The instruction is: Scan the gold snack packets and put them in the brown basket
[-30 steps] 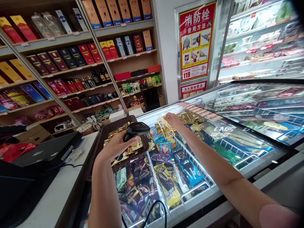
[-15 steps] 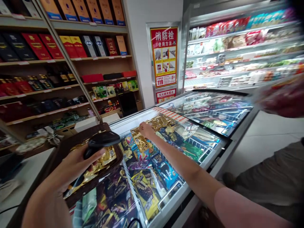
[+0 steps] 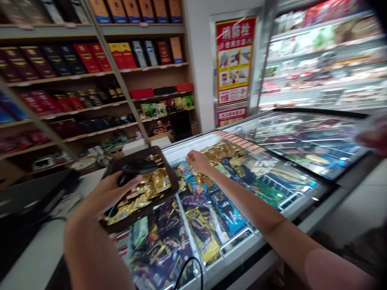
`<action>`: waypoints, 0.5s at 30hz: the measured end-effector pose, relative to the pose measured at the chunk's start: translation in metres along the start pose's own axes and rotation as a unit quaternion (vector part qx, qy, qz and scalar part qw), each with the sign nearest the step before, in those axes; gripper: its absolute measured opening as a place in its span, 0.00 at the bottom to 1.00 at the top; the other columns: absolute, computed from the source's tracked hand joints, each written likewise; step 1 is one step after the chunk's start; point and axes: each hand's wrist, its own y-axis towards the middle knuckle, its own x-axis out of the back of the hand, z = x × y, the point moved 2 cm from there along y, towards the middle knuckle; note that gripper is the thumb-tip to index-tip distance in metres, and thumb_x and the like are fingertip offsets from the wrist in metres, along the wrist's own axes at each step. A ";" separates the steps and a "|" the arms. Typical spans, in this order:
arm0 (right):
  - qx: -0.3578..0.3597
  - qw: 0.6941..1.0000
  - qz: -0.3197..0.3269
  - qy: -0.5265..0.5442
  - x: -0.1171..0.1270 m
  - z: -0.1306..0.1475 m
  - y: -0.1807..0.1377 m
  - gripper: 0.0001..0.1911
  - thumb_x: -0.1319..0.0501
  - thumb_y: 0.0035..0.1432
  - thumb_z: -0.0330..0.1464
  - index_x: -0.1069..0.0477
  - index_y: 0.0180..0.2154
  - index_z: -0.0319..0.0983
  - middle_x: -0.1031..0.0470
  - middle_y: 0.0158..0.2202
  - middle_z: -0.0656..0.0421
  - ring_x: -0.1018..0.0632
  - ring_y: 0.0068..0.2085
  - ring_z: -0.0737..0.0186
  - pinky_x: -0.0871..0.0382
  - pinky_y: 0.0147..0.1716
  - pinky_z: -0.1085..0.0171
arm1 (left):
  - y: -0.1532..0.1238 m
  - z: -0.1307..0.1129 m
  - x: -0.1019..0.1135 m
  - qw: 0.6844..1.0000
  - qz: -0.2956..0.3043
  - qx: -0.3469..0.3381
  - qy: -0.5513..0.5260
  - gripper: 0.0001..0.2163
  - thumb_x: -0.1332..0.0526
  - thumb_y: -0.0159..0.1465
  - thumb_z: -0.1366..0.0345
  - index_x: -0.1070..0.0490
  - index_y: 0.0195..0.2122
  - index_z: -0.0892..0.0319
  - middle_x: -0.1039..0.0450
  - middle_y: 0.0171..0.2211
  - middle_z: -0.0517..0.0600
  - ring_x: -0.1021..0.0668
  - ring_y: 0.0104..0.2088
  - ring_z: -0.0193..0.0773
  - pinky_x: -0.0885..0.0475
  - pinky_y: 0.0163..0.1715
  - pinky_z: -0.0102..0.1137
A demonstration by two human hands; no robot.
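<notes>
My left hand (image 3: 110, 189) is wrapped round a black handheld barcode scanner (image 3: 140, 166), held over the dark brown basket (image 3: 173, 177). Gold-wrapped packets (image 3: 159, 180) lie inside that basket, partly hidden by my hand and the scanner. Farther right, my right hand (image 3: 199, 162) is closed in a pinch at the top of a gold packet (image 3: 200, 177) above the freezer. The packet is blurred and partly covered by my wrist. Beyond it, more gold packets (image 3: 225, 153) lie in a row.
The chest freezer (image 3: 236, 270) has wire dividers and bright ice-cream packets, including a yellow packet (image 3: 204, 237). A black cable (image 3: 193, 259) loops at the front. Shelves of boxes (image 3: 130, 54) stand behind, a refrigerated display (image 3: 320, 60) at right. A blurred bag (image 3: 375, 137) shows at the right edge.
The view has swung left, so the scene sits farther right. The gold packet, hanging in plain sight earlier, is now more hidden by my right hand. My left hand still holds the scanner.
</notes>
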 end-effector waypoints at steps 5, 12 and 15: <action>0.089 0.995 0.033 0.014 -0.029 0.040 -0.010 0.09 0.40 0.66 0.36 0.23 0.43 0.41 0.18 0.45 0.54 0.20 0.43 0.55 0.31 0.44 0.60 | -0.019 0.017 0.026 0.996 -0.026 0.086 0.011 0.25 0.32 0.50 0.37 0.30 0.31 0.55 0.28 0.24 0.48 0.25 0.26 0.41 0.34 0.25 0.30; 0.222 0.957 0.155 -0.108 -0.083 0.114 0.001 0.17 0.24 0.48 0.38 0.21 0.39 0.39 0.21 0.49 0.44 0.26 0.55 0.39 0.34 0.53 0.53 | -0.039 0.020 0.036 0.989 -0.102 0.101 -0.024 0.27 0.35 0.52 0.35 0.32 0.33 0.55 0.30 0.23 0.45 0.27 0.26 0.38 0.34 0.26 0.29; 0.195 0.941 0.234 -0.149 -0.099 0.121 0.020 0.31 0.17 0.25 0.39 0.21 0.35 0.39 0.20 0.45 0.46 0.28 0.57 0.35 0.40 0.60 0.48 | -0.039 0.022 0.036 0.990 -0.102 0.099 -0.019 0.27 0.36 0.53 0.34 0.32 0.32 0.56 0.30 0.24 0.46 0.26 0.26 0.39 0.34 0.26 0.30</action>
